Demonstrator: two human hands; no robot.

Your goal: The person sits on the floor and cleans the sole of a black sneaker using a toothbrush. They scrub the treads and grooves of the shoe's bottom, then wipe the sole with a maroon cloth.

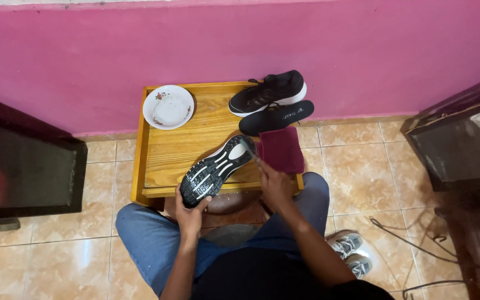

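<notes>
Left hand [189,214] grips shoe [216,169], sole up, over near bench [165,150] edge. Right hand [274,186] closed around brush [248,149] touching heel.

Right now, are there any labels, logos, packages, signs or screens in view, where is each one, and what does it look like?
Insole: flat, black, on the wooden table in front of the upright black shoe; small pale printed mark near its right end.
Dark panel: far left on the floor, rectangular, black and glossy with a reddish reflection; possibly a screen, cannot tell.
No packages or signs.
</notes>
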